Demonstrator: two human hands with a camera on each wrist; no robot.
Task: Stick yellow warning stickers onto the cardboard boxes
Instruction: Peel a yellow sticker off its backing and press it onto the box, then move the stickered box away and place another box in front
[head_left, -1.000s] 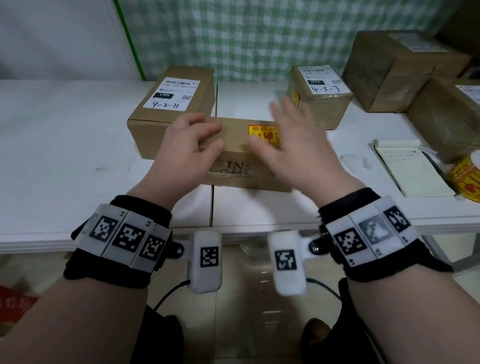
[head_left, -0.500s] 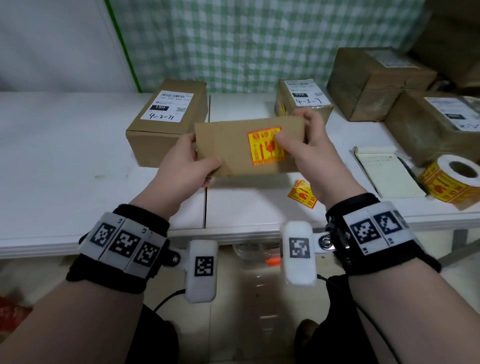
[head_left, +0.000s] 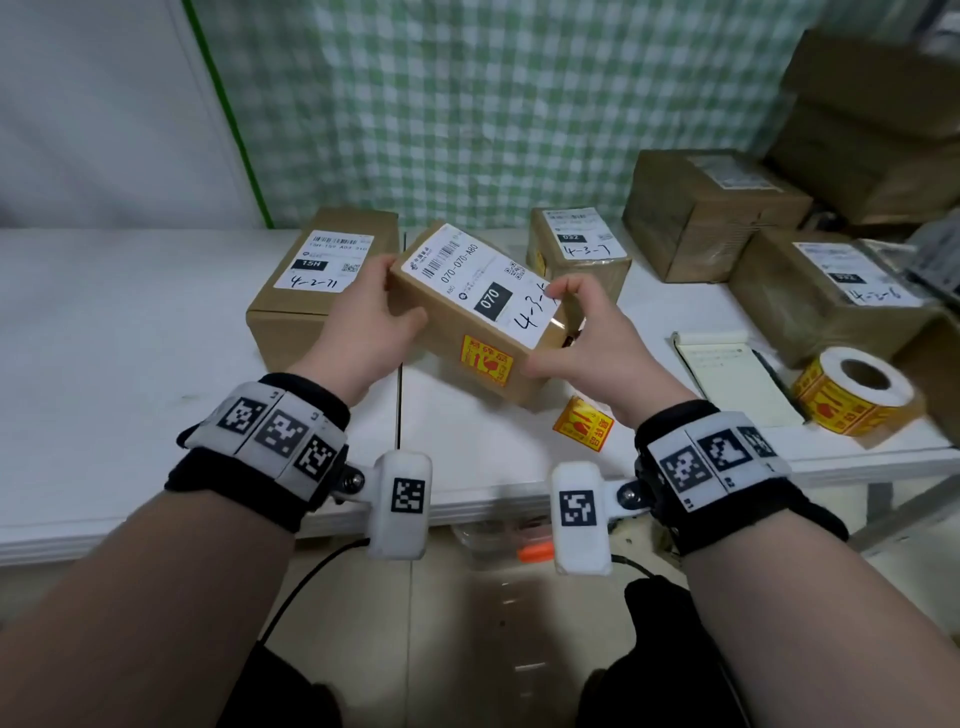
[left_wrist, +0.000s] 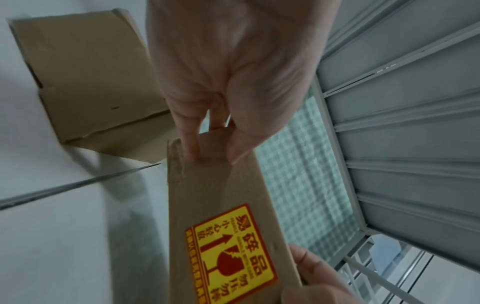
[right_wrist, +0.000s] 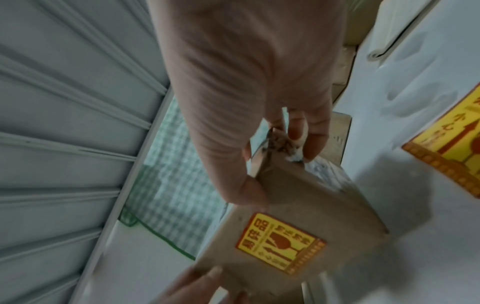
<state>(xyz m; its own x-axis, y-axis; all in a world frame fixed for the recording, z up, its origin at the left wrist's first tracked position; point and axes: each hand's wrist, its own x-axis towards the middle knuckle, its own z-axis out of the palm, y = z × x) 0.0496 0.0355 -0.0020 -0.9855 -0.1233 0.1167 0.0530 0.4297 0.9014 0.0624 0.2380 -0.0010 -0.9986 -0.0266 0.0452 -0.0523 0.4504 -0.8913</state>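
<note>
I hold a small cardboard box (head_left: 452, 322) tilted above the white table (head_left: 130, 364). Its white shipping label faces up and a yellow warning sticker (head_left: 485, 360) sits on its near side; the same sticker (left_wrist: 231, 253) shows in the left wrist view and the sticker (right_wrist: 280, 242) in the right wrist view. My left hand (head_left: 363, 327) grips the box's left end, thumb and fingers (left_wrist: 189, 144) on the cardboard. My right hand (head_left: 576, 338) grips the right end. A loose yellow sticker (head_left: 583, 423) lies on the table under my right wrist.
A roll of yellow stickers (head_left: 857, 389) stands at the right beside a notepad (head_left: 727, 374). Other boxes stand behind: one marked 4-2-71 (head_left: 322, 280) at the left, one marked 4-3-7 (head_left: 576, 254), and larger ones (head_left: 711, 213) at the back right.
The box was lifted off the table and turned: its stickered face, toward me half a second ago, is now on the near side and the shipping label faces up.
</note>
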